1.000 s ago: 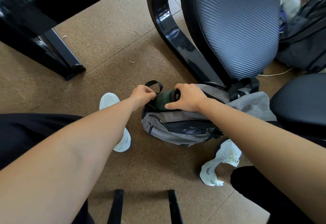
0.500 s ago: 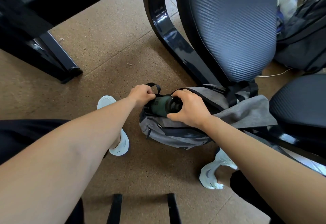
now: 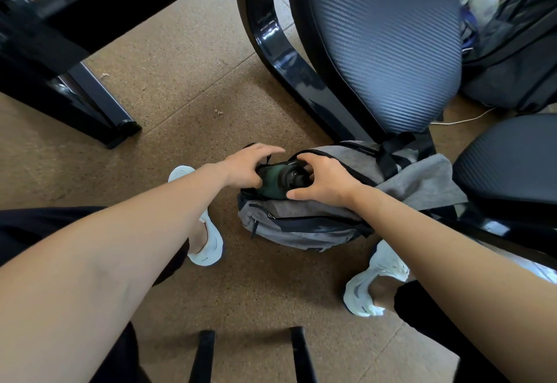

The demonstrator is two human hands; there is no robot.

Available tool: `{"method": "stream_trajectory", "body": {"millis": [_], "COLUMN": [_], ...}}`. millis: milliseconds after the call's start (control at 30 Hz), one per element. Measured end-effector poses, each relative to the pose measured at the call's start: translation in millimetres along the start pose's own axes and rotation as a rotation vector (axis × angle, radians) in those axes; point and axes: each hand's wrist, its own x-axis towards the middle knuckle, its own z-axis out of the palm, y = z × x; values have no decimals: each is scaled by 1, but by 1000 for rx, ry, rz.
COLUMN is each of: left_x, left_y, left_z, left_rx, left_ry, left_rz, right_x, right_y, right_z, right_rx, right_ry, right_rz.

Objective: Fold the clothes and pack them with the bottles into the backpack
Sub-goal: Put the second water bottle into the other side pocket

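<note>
A grey backpack (image 3: pixel 301 226) with black trim lies on the brown floor between my feet, its top opening facing left. A dark green bottle (image 3: pixel 272 182) with a black cap lies on its side in that opening, cap toward the right. My left hand (image 3: pixel 247 168) curls over the opening's left edge and the bottle's body. My right hand (image 3: pixel 324 180) curls round the bottle's cap end, thumb below it. Grey fabric (image 3: pixel 422 180) spreads from the backpack to the right. No folded clothes are visible inside.
A blue mesh chair (image 3: pixel 382 42) with a glossy black frame stands just behind the backpack. A second dark seat (image 3: pixel 509 159) is at right. A black table leg (image 3: pixel 99 105) stands at left, another dark backpack (image 3: pixel 518 51) at top right, my white shoes (image 3: pixel 208 241) beside the bag.
The bottle has sunk further into the backpack's opening. My left hand has opened wider over the opening's edge, and my right hand has shifted from the bottle's side to its cap end.
</note>
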Motion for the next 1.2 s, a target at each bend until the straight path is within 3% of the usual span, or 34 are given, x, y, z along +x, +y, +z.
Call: {"method": "stream_trajectory", "body": {"millis": [100,200,267,433,533,633,733,900,1067,1200], "left_x": [1,1,-1,-5,-8,-10,-10,-9,-8,-10], "left_y": [19,29,27,19,17,14,14,19,38,55], "left_z": [-3,-5,-8,-11,-8,-9,-12,-20,-25,-32], "left_rx": [73,-4,-152,-479,-603,-640,-614,-557,-178,143], "left_ry": [-119,-56,29,194,219,219,199,204,90,44], "left_rz": [135,158,96,-126,-175,-191,-178,-105,86,88], "right_x": [-13,-25,-28,-32,-34,-37,-32,-29,-26,-32], "right_y": [11,15,15,20,21,18,20,12,3,0], "right_z": [-12,-13,-6,-9,-5,12,10,-13,-33,-34], "right_rx": [-179,-399,-459,-246,-459,-669,-667,-598,-630,-655], "right_ry": [-6,-3,30,105,-21,98,318,398,407,363], "right_rz": [-61,57,57,32,-1,-77,-136,-176,-102,-127]}}
